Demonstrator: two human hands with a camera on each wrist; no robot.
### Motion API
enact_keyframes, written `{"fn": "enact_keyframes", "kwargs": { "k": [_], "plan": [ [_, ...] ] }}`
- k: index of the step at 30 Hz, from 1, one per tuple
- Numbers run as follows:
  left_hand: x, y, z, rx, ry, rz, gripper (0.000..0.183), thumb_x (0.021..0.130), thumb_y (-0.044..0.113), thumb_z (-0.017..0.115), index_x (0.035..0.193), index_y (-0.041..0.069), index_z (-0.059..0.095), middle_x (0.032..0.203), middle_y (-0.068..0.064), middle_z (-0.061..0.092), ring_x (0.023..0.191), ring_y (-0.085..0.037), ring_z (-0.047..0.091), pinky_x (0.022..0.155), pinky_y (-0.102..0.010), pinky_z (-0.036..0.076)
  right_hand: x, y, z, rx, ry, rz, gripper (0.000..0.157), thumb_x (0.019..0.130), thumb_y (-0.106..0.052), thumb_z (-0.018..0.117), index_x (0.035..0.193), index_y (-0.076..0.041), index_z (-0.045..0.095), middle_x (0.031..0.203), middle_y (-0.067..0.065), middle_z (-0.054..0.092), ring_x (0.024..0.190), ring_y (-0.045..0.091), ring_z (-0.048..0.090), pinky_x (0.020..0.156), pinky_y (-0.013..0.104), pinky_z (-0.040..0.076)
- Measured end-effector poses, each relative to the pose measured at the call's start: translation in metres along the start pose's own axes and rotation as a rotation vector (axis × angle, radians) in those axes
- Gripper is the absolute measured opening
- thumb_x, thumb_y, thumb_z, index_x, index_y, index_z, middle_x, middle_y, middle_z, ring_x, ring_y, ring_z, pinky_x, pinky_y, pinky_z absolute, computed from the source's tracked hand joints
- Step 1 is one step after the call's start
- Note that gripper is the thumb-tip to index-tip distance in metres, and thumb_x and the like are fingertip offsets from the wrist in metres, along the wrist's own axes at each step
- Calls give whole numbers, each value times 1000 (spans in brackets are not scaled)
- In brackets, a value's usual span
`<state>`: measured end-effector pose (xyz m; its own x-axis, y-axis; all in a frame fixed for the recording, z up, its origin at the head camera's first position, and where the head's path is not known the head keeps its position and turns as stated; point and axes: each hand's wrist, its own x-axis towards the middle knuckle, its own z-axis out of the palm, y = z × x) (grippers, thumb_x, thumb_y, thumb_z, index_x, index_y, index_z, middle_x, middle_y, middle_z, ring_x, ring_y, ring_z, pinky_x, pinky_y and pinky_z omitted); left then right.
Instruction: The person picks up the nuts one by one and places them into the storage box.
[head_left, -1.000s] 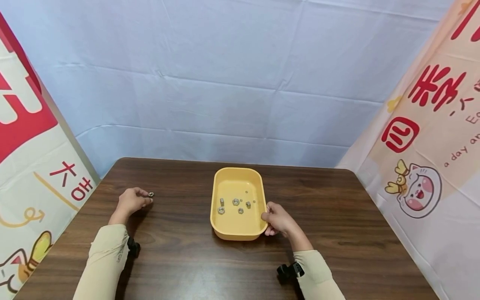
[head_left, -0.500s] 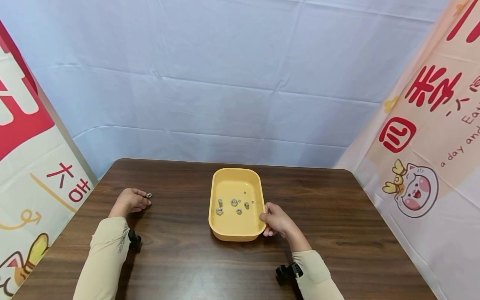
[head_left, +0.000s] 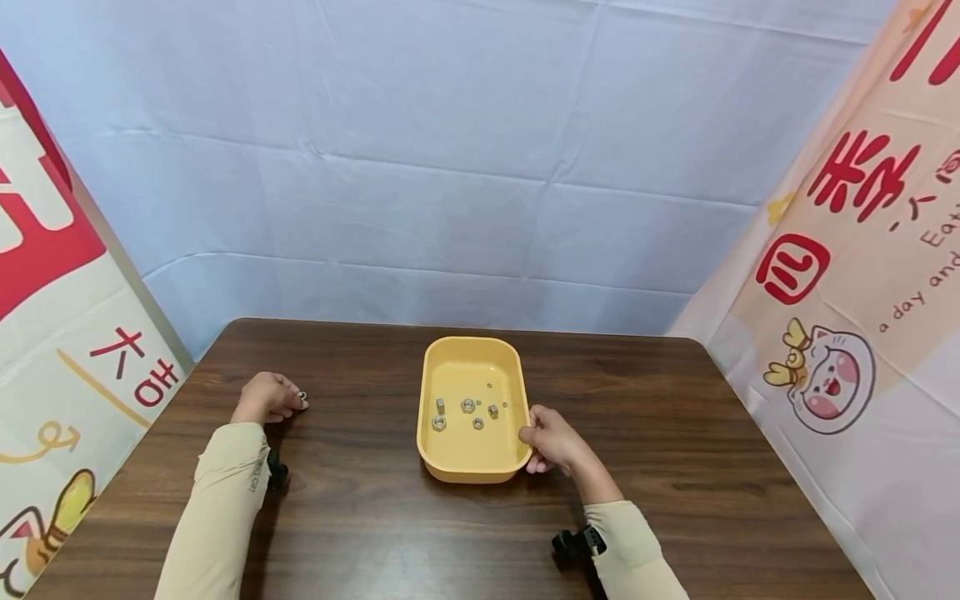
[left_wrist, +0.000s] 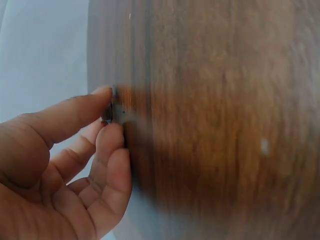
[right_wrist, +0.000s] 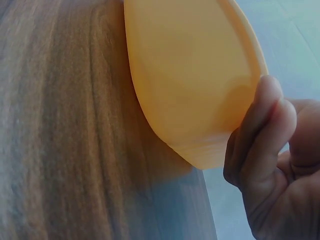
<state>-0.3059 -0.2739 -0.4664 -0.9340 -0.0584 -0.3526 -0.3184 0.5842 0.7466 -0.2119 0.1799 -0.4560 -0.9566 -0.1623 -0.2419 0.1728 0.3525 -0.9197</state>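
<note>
At the left side of the table, my left hand (head_left: 266,397) pinches a small metal nut (head_left: 303,398) between thumb and fingertips. Close up in the left wrist view, the nut (left_wrist: 107,113) is mostly covered by the fingers. My right hand (head_left: 555,438) grips the near right side of a yellow tray (head_left: 474,477), thumb over its rim. In the right wrist view, fingers (right_wrist: 267,130) lie against the outside of the tray wall (right_wrist: 190,75). Several metal nuts of different sizes lie inside, among them a large hex nut (head_left: 468,406) and another hex nut (head_left: 439,423).
The dark wooden table (head_left: 360,517) has rounded far corners. Behind it hangs a pale blue cloth (head_left: 435,167). Printed banners stand at the left (head_left: 112,417) and right (head_left: 847,275) sides.
The nut at the left lay by spread fingertips; now the left fingers have come together on it, and the hand has shifted slightly right. The right hand and tray stay in place.
</note>
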Motion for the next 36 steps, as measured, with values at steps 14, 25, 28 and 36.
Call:
{"fn": "enact_keyframes", "kwargs": {
  "k": [14,25,28,36],
  "plan": [
    [-4,7,9,100,-11,26,33,76,16,77,93,0,52,77,-9,55,64,-21,57,55,-33,51,-2,0,0,5,9,9,10,80,3,46,82,-2,37,53,14,56,37,14,53,32,22,41],
    [-2,7,8,130,-19,49,14,79,10,73,82,2,63,72,-7,59,62,-18,57,55,-31,52,-1,-1,-1,27,-7,1,10,80,4,45,81,-1,36,55,18,56,38,15,54,32,23,43],
    [-3,6,6,88,-45,28,11,80,11,71,84,1,68,76,-8,61,67,-20,58,58,-32,53,-1,-2,-1,31,-3,7,10,79,4,45,81,-1,36,55,18,56,37,15,54,32,23,42],
    [-12,11,2,-105,-194,8,19,89,11,60,99,-3,66,90,-15,66,78,-25,64,70,-40,52,-2,-3,-2,17,-12,1,9,81,3,45,81,-1,36,54,17,56,37,15,54,32,23,43]
  ]
}}
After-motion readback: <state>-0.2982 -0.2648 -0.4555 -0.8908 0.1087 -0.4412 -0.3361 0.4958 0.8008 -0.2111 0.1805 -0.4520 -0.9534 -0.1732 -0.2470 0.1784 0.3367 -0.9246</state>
